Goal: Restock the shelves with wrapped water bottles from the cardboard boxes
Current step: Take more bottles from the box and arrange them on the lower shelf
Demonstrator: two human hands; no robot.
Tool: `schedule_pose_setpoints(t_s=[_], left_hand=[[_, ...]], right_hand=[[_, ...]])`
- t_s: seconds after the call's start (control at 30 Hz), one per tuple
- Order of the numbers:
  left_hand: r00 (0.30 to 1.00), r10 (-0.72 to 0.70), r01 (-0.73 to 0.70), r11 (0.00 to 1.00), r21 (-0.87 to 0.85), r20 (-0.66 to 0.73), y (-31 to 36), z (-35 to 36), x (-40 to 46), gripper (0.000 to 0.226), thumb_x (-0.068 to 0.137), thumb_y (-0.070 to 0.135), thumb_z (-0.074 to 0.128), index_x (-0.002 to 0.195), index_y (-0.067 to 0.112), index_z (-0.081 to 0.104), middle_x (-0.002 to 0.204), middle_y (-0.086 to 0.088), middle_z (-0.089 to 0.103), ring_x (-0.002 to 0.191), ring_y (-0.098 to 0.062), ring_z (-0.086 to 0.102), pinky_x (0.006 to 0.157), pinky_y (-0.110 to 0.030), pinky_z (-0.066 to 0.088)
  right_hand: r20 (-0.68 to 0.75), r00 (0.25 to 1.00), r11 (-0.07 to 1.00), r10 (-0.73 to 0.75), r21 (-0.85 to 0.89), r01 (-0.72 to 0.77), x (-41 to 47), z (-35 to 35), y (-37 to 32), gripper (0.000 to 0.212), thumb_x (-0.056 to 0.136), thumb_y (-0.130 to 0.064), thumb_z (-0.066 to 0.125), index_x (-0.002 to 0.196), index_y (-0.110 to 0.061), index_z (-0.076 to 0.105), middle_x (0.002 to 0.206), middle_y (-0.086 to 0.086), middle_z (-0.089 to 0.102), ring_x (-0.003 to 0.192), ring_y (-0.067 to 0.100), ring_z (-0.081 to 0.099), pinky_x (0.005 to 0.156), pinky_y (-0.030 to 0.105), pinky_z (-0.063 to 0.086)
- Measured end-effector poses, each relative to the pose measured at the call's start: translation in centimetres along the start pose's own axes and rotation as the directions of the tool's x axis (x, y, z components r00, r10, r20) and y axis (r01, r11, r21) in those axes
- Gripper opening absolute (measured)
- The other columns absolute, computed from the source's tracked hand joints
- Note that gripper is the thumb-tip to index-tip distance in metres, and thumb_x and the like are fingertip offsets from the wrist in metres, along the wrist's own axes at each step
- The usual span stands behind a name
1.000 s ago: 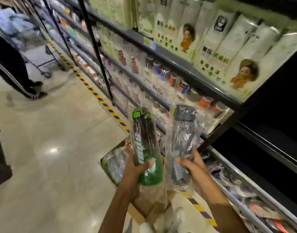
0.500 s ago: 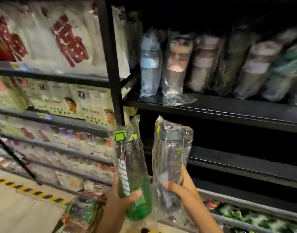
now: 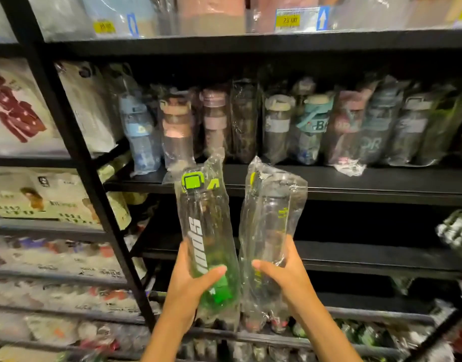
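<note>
Below the stocked shelf (image 3: pixel 329 178), the left hand (image 3: pixel 190 280) grips a green wrapped bottle (image 3: pixel 209 244) and the right hand (image 3: pixel 284 273) a clear wrapped bottle (image 3: pixel 269 231), both upright by their bases, seemingly ready to slot beside the far row.

Two held wrapped bottles (image 3: pixel 207 239), two hands (image 3: pixel 190 280).
</note>
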State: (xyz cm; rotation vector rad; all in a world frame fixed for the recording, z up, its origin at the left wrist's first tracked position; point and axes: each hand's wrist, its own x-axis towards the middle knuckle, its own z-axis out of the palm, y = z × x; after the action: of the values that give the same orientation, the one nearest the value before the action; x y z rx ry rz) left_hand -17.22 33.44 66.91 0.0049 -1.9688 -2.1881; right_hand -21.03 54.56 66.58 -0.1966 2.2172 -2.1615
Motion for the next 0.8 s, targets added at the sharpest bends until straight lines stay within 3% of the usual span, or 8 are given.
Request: schedule_pose_setpoints(t_s=[0.13,0.3,0.4,0.5,0.57,0.63,0.7,0.8], left_hand=[[0.995,0.091,-0.088,0.995,0.054,-0.047,2.8,0.9,3.7,0.09,0.067,0.024,0.089,0.145,0.037,0.047,0.132,0.012,0.068,0.121,-0.013,0.066,0.104,-0.045,0.054],[0.972,0.214,-0.207,0.975,0.076,-0.098,6.0,1.0,10.0,0.086,0.072,0.022,0.086,0.146,0.034,0.043,0.137,0.01,0.065,0.122,-0.01,0.066,0.102,-0.038,0.055],[0.968,0.226,-0.21,0.967,0.141,-0.109,7.4,0.7,14.5,0.106,0.065,0.05,0.094,0.152,0.038,0.035,0.147,0.009,0.057,0.131,-0.013,0.059,0.11,-0.048,0.05],[0.972,0.209,-0.183,0.958,0.221,-0.103,8.3,0.9,18.9,0.125,0.058,0.069,0.09,0.159,0.041,0.022,0.163,0.006,0.038,0.147,-0.02,0.042,0.119,-0.051,0.039],[0.975,0.202,-0.176,0.954,0.242,-0.09,8.8,1.4,21.1,0.122,0.074,0.051,0.089,0.164,0.036,0.008,0.171,0.006,0.021,0.154,-0.02,0.027,0.124,-0.044,0.03],[0.978,0.189,-0.16,0.951,0.264,-0.091,8.9,1.8,23.4,0.117,0.085,0.034,0.085,0.166,0.029,0.0,0.172,0.006,0.012,0.157,-0.018,0.019,0.117,-0.024,0.031],[0.98,0.18,-0.151,0.95,0.273,-0.086,8.9,2.1,25.5,0.113,0.089,0.025,0.082,0.165,0.024,-0.001,0.172,0.004,0.01,0.156,-0.018,0.018,0.096,-0.001,0.036],[0.983,0.168,-0.14,0.948,0.287,-0.074,8.2,2.2,28.1,0.111,0.088,0.02,0.083,0.165,0.024,0.003,0.17,0.004,0.019,0.153,-0.017,0.025,0.107,-0.017,0.03]], right_hand=[[-0.006,0.995,0.994,-0.103,0.02,0.103,2.1,-0.8,-2.4,0.066,0.083,-0.016,0.086,0.137,-0.031,0.052,0.113,-0.032,0.067,0.107,-0.005,0.066,0.084,0.017,0.055],[-0.06,0.986,0.986,-0.155,0.059,0.159,4.9,-0.7,-3.6,0.062,0.07,-0.028,0.084,0.123,-0.046,0.059,0.117,-0.015,0.072,0.113,0.012,0.069,0.098,0.041,0.055],[-0.059,0.981,0.979,-0.186,0.077,0.19,6.2,-0.6,-4.0,0.052,0.071,-0.028,0.082,0.106,-0.059,0.062,0.112,-0.019,0.072,0.107,0.009,0.071,0.096,0.042,0.056],[-0.073,0.981,0.974,-0.181,0.126,0.189,7.7,-0.7,-3.8,0.055,0.069,-0.031,0.085,0.113,-0.057,0.061,0.114,-0.019,0.072,0.098,0.013,0.072,0.088,0.04,0.056],[-0.088,0.979,0.971,-0.183,0.137,0.194,8.5,-0.7,-3.7,0.063,0.065,-0.038,0.088,0.12,-0.05,0.061,0.116,-0.012,0.073,0.083,0.01,0.069,0.074,0.032,0.056],[-0.11,0.977,0.971,-0.18,0.14,0.195,9.1,-0.7,-3.7,0.065,0.064,-0.035,0.088,0.123,-0.04,0.061,0.114,-0.003,0.073,0.07,0.003,0.066,0.062,0.022,0.053],[-0.14,0.972,0.965,-0.188,0.158,0.21,9.6,-0.7,-3.6,0.063,0.067,-0.028,0.086,0.123,-0.042,0.061,0.115,-0.005,0.074,0.087,0.01,0.073,0.075,0.029,0.057],[-0.164,0.969,0.964,-0.187,0.162,0.213,10.1,-0.8,-3.2,0.08,0.065,-0.03,0.088,0.136,-0.039,0.055,0.123,-0.011,0.073,0.114,0.019,0.07,0.096,0.044,0.055]])
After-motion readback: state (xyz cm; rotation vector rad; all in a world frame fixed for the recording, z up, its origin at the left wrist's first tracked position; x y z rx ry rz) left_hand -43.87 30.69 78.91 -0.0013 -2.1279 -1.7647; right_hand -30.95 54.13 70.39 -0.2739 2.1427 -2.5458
